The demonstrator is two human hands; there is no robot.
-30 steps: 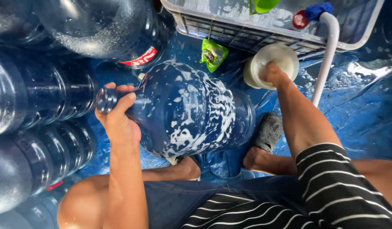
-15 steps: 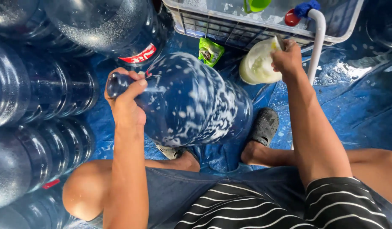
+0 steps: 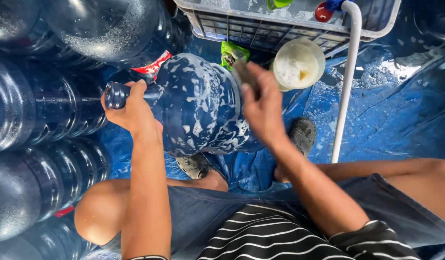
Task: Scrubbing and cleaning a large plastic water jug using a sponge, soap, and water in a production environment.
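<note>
A wet blue tarp point(image 3: 386, 120) covers the floor. On it lie a soapy bottle point(image 3: 198, 106) at centre, stacked bottles point(image 3: 34, 110) at left, a white tub point(image 3: 298, 63) and a grey crate point(image 3: 280, 24) at far, and a green packet point(image 3: 232, 52) between them. A white pipe point(image 3: 346, 82) stands right of the tub.

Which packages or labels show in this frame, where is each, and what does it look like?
Label: a red and white band on the big bottle lying behind the soapy jug that the left hand grips by the neck.
Sachet: small green packet, crumpled, on the blue sheet beside the white tub, just beyond the right hand.
No signs or screens.
</note>
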